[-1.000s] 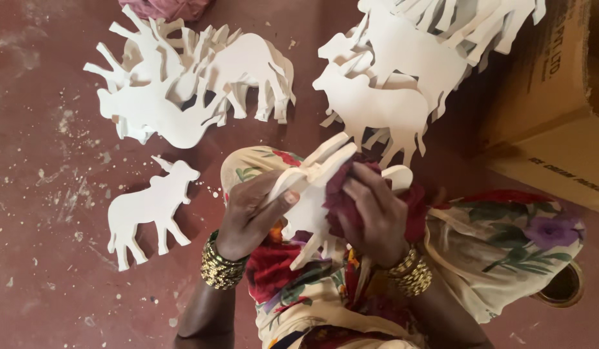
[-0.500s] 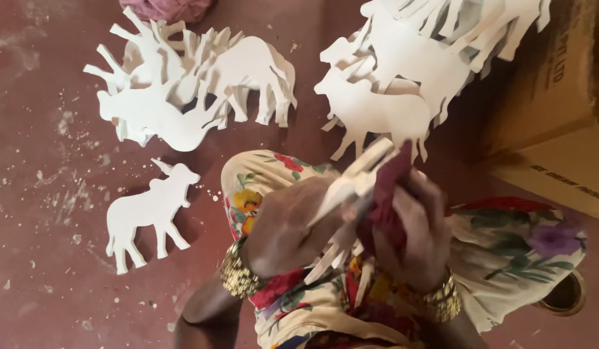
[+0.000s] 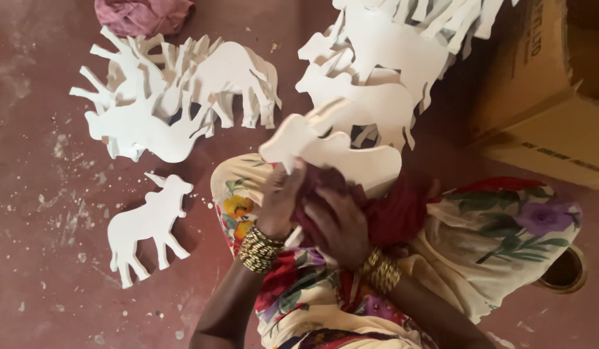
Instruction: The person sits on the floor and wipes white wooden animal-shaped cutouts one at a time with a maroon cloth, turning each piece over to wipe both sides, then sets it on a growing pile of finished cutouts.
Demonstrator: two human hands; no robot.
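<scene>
- Left hand (image 3: 281, 194): fingers closed on the white cutout (image 3: 338, 152), holding it above the lap so its face is exposed.
- Right hand (image 3: 335, 223): fingers closed on a red cloth (image 3: 386, 216), pressed against the cutout's lower edge.
- Other cutouts lie on the floor (image 3: 41, 161): one single (image 3: 147, 226), two piles (image 3: 176, 106).

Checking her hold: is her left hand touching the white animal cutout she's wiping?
Touching. The head view shows the left hand gripping the white animal cutout at its lower edge.
</scene>
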